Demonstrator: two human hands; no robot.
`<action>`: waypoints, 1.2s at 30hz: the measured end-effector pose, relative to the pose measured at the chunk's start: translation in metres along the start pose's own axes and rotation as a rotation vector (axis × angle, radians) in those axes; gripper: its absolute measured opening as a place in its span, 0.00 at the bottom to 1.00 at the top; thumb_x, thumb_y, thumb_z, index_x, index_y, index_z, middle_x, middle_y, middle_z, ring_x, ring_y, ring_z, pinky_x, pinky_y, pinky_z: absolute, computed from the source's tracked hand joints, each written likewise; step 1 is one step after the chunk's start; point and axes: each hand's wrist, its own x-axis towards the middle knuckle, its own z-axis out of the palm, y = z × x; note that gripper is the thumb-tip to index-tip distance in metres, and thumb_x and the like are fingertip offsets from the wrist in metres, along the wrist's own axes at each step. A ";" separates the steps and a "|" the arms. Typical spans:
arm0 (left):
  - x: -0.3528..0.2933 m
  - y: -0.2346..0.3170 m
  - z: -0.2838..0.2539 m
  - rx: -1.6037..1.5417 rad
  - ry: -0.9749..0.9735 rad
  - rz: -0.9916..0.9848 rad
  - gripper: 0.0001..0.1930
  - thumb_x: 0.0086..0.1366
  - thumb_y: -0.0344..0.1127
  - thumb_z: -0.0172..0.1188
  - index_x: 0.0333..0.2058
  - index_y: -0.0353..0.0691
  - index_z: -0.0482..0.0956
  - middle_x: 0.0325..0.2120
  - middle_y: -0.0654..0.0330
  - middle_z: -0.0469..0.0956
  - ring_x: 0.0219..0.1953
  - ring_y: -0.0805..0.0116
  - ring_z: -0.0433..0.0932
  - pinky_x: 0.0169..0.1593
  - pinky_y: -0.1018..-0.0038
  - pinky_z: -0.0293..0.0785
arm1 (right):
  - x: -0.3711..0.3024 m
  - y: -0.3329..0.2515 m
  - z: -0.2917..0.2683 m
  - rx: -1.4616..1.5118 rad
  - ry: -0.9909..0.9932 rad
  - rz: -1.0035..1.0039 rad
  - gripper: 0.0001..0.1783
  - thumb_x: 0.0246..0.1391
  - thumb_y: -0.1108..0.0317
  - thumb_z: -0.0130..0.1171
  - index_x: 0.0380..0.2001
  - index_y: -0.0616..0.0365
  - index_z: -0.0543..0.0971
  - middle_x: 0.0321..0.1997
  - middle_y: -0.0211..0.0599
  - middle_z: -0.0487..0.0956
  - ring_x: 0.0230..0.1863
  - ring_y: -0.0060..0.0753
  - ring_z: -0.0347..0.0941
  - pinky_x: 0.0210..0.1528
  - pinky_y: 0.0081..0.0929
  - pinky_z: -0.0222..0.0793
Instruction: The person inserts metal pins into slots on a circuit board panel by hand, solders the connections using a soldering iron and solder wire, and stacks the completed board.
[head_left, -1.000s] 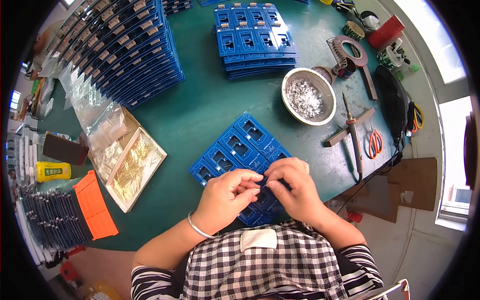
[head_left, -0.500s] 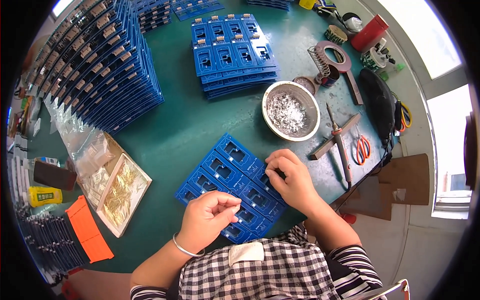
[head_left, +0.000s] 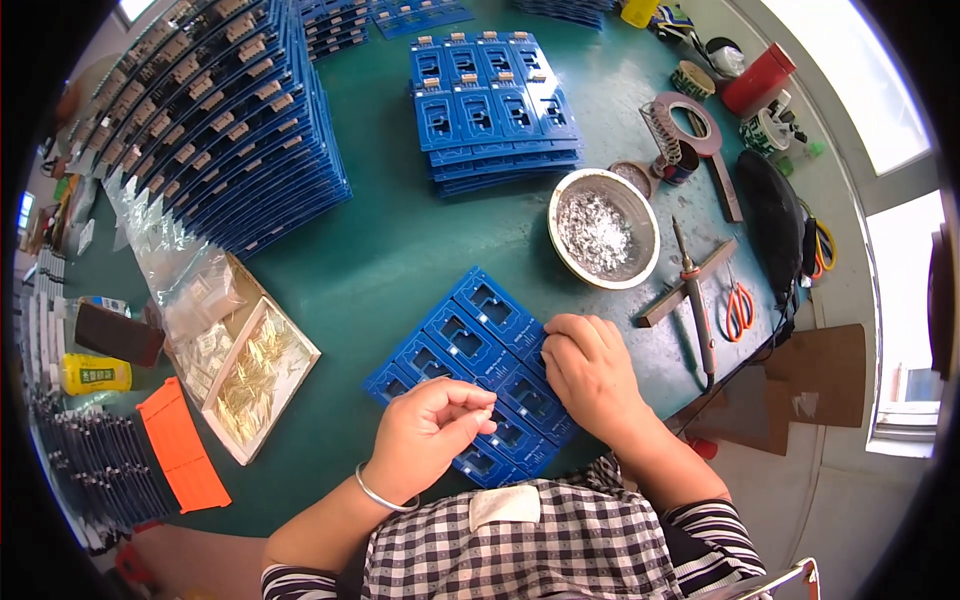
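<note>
A blue circuit board panel (head_left: 483, 352) with rows of rectangular cutouts lies slantwise on the green table in front of me. My left hand (head_left: 425, 432), with a metal bangle at its wrist, hovers over the panel's near left part. Its thumb and index finger are pinched together; whatever sits between them is too small to name. At the panel's right edge, my right hand (head_left: 592, 375) is back upward with its fingers curled down onto the board. The thumb and fingertips of that hand are hidden, so anything in them does not show.
Left of the panel stands an open box (head_left: 283, 408) of thin gold-coloured pins. Stacked blue boards (head_left: 495, 110) rise at the back, with a taller stack (head_left: 240, 130) at far left. Rightward are a bowl of silvery scraps (head_left: 604, 228), a soldering iron (head_left: 696, 300) and orange-handled scissors (head_left: 738, 311).
The whole view has shifted slightly, moving the scene rightward. My right hand has turned from a visible thumb pinch to fingers curled down at the board's edge. My left hand keeps its pinch.
</note>
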 end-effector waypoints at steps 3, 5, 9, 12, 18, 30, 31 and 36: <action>0.000 0.003 0.000 0.039 -0.005 0.039 0.07 0.61 0.20 0.57 0.39 0.31 0.76 0.36 0.55 0.78 0.36 0.68 0.80 0.43 0.74 0.78 | 0.003 -0.003 -0.009 -0.158 -0.010 -0.062 0.08 0.39 0.72 0.60 0.28 0.54 0.76 0.42 0.30 0.75 0.42 0.33 0.70 0.44 0.31 0.63; 0.000 0.004 0.000 0.016 -0.009 -0.047 0.07 0.61 0.20 0.57 0.39 0.31 0.75 0.36 0.54 0.78 0.36 0.67 0.81 0.43 0.73 0.78 | 0.003 -0.006 -0.016 -0.186 -0.004 -0.094 0.09 0.38 0.72 0.60 0.29 0.53 0.77 0.42 0.29 0.75 0.41 0.32 0.71 0.44 0.32 0.62; 0.001 0.003 0.001 -0.156 -0.019 -0.040 0.07 0.61 0.23 0.59 0.38 0.31 0.75 0.34 0.57 0.80 0.32 0.73 0.81 0.38 0.80 0.77 | 0.000 -0.016 -0.022 -0.024 0.117 -0.035 0.14 0.38 0.73 0.63 0.34 0.53 0.79 0.40 0.28 0.78 0.38 0.31 0.73 0.45 0.33 0.61; 0.000 0.002 0.000 -0.259 -0.012 -0.100 0.05 0.63 0.26 0.58 0.38 0.34 0.73 0.34 0.58 0.80 0.31 0.74 0.80 0.29 0.85 0.71 | -0.006 -0.030 -0.017 0.372 0.059 -0.037 0.15 0.39 0.75 0.66 0.35 0.53 0.79 0.40 0.28 0.79 0.39 0.30 0.73 0.45 0.31 0.59; -0.006 0.000 0.001 -0.437 -0.041 -0.179 0.05 0.64 0.29 0.58 0.38 0.37 0.74 0.32 0.60 0.79 0.29 0.77 0.78 0.24 0.89 0.62 | -0.011 -0.046 -0.002 0.483 0.011 -0.011 0.14 0.40 0.73 0.67 0.33 0.51 0.78 0.39 0.28 0.78 0.41 0.30 0.72 0.47 0.31 0.57; -0.006 0.000 0.013 -0.037 0.015 -0.062 0.04 0.61 0.25 0.60 0.36 0.34 0.77 0.28 0.62 0.78 0.24 0.79 0.74 0.27 0.85 0.70 | -0.018 -0.044 -0.004 0.860 -0.031 0.255 0.03 0.48 0.79 0.59 0.27 0.61 0.76 0.37 0.38 0.78 0.40 0.32 0.73 0.46 0.26 0.67; -0.005 0.000 0.013 -0.018 0.016 -0.073 0.04 0.61 0.25 0.60 0.36 0.34 0.76 0.28 0.63 0.77 0.23 0.79 0.74 0.27 0.85 0.70 | -0.018 -0.043 -0.004 0.864 -0.005 0.258 0.03 0.48 0.79 0.59 0.27 0.61 0.76 0.36 0.38 0.77 0.40 0.31 0.73 0.46 0.26 0.67; -0.007 0.001 0.007 0.090 0.047 -0.053 0.04 0.61 0.24 0.59 0.35 0.34 0.76 0.28 0.63 0.77 0.21 0.81 0.72 0.26 0.85 0.70 | -0.014 -0.026 -0.007 0.425 0.039 0.201 0.04 0.45 0.76 0.60 0.26 0.56 0.76 0.39 0.33 0.77 0.43 0.34 0.70 0.49 0.32 0.60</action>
